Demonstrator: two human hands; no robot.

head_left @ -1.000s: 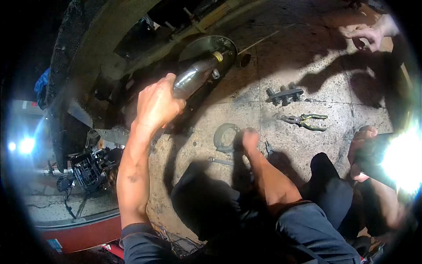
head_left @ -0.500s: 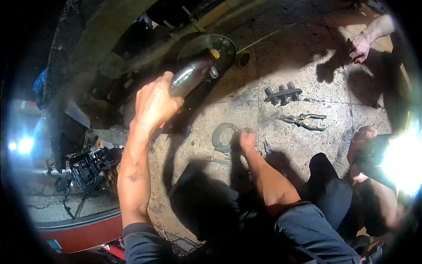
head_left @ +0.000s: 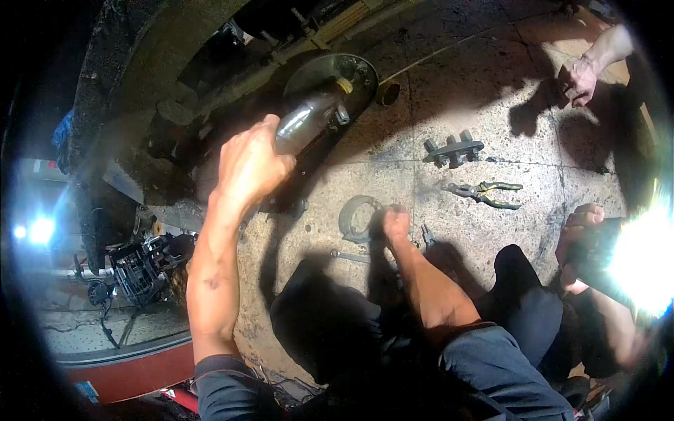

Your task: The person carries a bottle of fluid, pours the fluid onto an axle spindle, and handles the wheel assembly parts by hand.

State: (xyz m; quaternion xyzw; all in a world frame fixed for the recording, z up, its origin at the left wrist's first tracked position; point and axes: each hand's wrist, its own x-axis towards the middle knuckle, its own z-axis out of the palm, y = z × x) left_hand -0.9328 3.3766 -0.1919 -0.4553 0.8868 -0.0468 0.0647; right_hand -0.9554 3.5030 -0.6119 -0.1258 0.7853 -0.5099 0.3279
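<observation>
Bottle (head_left: 303,128) gripped in left hand (head_left: 254,160), well apart from right hand (head_left: 397,223)

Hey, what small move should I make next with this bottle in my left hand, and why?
I'd probably hold the bottle steady and check its yellow end first. Your left hand grips the opposite end, and the yellow end overlaps the round part in this view, but I can't tell whether it's capped.
</observation>
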